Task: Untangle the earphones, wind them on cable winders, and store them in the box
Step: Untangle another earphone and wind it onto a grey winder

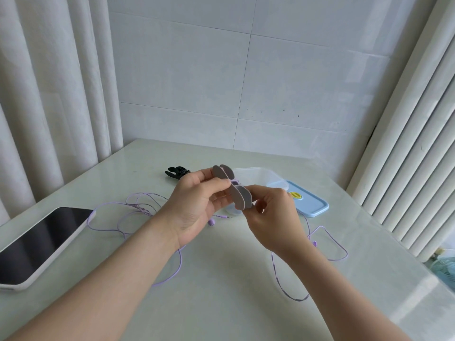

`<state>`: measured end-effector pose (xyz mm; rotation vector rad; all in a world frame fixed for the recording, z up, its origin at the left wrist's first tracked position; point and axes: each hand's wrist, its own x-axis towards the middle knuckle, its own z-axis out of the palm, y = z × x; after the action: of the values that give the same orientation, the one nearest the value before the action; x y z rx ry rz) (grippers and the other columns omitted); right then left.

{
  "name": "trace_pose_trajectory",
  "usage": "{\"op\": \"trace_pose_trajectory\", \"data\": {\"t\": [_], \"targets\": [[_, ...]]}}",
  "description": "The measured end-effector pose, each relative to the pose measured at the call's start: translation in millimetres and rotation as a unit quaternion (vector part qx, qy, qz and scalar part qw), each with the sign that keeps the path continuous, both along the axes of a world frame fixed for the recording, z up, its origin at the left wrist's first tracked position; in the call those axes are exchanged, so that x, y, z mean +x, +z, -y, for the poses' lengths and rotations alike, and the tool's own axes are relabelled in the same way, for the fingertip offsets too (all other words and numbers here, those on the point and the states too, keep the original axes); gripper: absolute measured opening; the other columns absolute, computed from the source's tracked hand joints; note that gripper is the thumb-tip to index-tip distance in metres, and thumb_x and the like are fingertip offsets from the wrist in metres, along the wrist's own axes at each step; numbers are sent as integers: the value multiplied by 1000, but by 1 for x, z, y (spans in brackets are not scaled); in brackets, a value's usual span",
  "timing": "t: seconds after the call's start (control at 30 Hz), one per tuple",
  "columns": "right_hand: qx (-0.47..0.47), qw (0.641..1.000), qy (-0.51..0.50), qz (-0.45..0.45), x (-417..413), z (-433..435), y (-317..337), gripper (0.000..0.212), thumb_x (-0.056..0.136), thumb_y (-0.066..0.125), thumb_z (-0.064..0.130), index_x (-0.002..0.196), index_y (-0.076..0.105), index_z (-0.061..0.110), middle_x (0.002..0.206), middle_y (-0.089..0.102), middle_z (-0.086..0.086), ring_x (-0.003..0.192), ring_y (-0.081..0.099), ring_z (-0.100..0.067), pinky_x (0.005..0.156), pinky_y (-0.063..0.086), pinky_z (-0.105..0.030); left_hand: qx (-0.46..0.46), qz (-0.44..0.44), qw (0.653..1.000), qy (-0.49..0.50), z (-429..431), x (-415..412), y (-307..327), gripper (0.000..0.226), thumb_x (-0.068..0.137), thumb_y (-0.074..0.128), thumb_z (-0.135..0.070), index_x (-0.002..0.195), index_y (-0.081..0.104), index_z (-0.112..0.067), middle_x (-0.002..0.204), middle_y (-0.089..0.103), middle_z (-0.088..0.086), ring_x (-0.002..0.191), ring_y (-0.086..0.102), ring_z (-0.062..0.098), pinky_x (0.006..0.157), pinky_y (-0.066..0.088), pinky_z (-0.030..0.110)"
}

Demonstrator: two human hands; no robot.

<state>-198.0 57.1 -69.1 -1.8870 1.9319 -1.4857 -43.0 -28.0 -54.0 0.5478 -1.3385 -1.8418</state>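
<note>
The left hand point(194, 203) and right hand point(273, 217) are together pinching the mauve winged rubber cable winder point(234, 190) above the pale table point(221, 267), its long axis running far-left to near-right, while the loose lilac earphone cable point(138, 207) is lying just beneath, mostly towards the left edge

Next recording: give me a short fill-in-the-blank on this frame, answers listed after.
The left hand and right hand both hold the grey-purple winged cable winder above the pale ____.
The thin earphone cable lying loose is ____.
The light-blue rectangular lid carries a round ____ sticker.
The dark-screened phone lies to the person's ____.
Missing: table; purple; yellow; left.
</note>
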Motion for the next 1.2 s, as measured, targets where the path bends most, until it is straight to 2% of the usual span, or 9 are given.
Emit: {"op": "trace_pose_trajectory", "data": {"t": [0.17,0.33,0.4,0.5,0.63,0.73,0.87,1.0,1.2], "targets": [[-31,997,-38,-56,-3,3,-4,23,96,69,18,99,82,36,69,66,15,58,47,-13,54,34,-19,28,-31,999,-8,2,0,-1,31,87,63,-2,117,59,-13,103,73,12,94,74,38,61,19,43],[-39,991,-68,-109,-4,-2,-4,31,84,61,29,108,77,40,84,64,17,77,58,-13,60,52,-39,20,-79,997,-1,6,-1,-4,44,93,63,7,134,57,-9,110,77,13,96,76,36,99,38,58],[-49,988,-76,-124,-2,-5,-1,31,83,58,37,108,77,40,85,62,16,77,57,-11,58,48,-34,15,-80,997,1,6,-1,-5,45,99,59,8,138,54,-14,114,77,11,99,76,35,108,41,61],[-53,979,-98,-170,0,-7,0,28,89,56,44,107,77,42,85,58,16,77,49,-6,53,32,-23,24,-70,997,4,5,-1,-5,41,98,62,3,133,54,-17,115,77,15,104,75,37,100,46,57],[-73,965,-134,-212,2,-6,0,30,100,49,50,99,78,39,80,55,14,79,45,-9,50,33,-25,31,-26,999,14,3,-1,-2,21,98,65,-6,113,61,-21,112,79,11,98,76,32,75,29,46],[-83,957,-150,-233,3,-4,2,33,103,49,51,97,78,37,78,55,11,79,47,-15,49,39,-31,29,-18,999,23,1,-1,0,19,97,71,-14,111,61,-22,111,79,7,102,76,30,73,29,46],[-90,955,-150,-240,4,-4,2,34,101,48,50,100,79,37,78,53,10,79,47,-17,47,40,-31,30,-7,999,35,-1,0,0,22,95,75,-19,110,59,-24,109,79,6,103,76,32,67,12,50],[-90,953,-162,-239,4,-3,3,34,102,48,51,99,79,37,76,47,8,78,46,-17,47,34,-27,31,-17,998,48,-3,0,2,27,92,78,-17,106,57,-26,108,80,8,102,78,30,64,19,41],[-63,962,-134,-228,8,-5,4,44,108,46,53,73,61,31,64,43,3,64,42,-18,48,34,-32,48,-22,998,45,-2,1,4,29,92,78,-19,101,53,-30,101,79,2,86,75,24,60,20,37]]}}
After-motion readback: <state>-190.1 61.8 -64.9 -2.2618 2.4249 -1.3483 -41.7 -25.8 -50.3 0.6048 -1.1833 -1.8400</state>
